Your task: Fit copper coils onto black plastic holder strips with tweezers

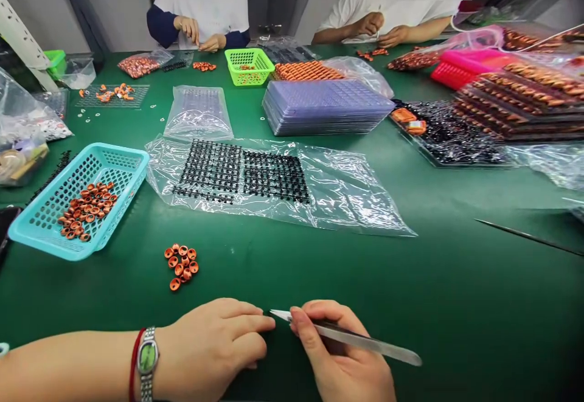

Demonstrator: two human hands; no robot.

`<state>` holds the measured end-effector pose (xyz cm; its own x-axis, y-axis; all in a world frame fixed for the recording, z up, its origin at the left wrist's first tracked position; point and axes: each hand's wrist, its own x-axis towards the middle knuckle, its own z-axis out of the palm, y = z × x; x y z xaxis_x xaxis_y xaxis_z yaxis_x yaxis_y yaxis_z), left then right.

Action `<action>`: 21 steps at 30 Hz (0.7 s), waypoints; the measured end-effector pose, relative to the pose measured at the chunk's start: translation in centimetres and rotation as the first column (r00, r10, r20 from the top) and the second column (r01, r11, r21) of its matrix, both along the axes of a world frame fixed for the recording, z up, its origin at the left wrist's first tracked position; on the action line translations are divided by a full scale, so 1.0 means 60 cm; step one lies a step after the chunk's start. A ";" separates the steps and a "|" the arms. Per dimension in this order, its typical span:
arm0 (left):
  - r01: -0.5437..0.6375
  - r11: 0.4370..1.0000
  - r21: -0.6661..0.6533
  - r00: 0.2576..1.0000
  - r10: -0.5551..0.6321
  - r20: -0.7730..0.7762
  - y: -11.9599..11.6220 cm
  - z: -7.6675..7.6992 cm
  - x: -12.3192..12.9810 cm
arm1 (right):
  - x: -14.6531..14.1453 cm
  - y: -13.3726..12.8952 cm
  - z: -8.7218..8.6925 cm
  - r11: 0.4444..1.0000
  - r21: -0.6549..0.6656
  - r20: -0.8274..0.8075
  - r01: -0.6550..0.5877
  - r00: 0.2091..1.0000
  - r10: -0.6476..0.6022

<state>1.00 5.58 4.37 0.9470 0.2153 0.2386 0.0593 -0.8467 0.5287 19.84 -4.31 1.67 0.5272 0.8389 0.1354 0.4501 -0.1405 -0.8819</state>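
My right hand (342, 353) grips a pair of metal tweezers (374, 344), their pale tips pointing left. Those tips meet the fingertips of my left hand (219, 344), whose fingers are closed low over the table. A tiny dark bit shows at the left fingertips, too small to name. Beyond my left hand lies a small pile of orange cup-shaped pieces (182, 262) with dark holes. More such pieces sit in a turquoise perforated basket (123, 207) at the left. Farther off, black gridded parts (276, 177) rest in a clear plastic bag (351, 189).
Stacked clear trays (328, 107) stand behind the bag, near a green basket (249, 64). Dark trays of orange parts (520, 104) and a pink basket (469, 64) fill the far right. A thin pointed tool (524, 233) lies at right. Two people work across the table.
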 end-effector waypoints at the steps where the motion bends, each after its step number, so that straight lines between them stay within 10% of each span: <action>1: -0.004 1.000 -0.002 1.000 0.004 -0.008 0.000 -0.002 -0.001 | -0.001 0.001 0.001 1.000 0.009 0.015 -0.004 1.000 0.004; 21: 0.021 0.998 -0.060 0.998 -0.025 -0.052 0.003 0.006 0.001 | -0.004 -0.020 0.002 0.886 0.264 0.247 -0.383 0.914 0.322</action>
<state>1.04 5.77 4.75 0.9628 0.2057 0.1755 0.0694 -0.8152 0.5750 19.59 -5.50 1.81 0.1428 0.8670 0.4775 0.5832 0.3161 -0.7483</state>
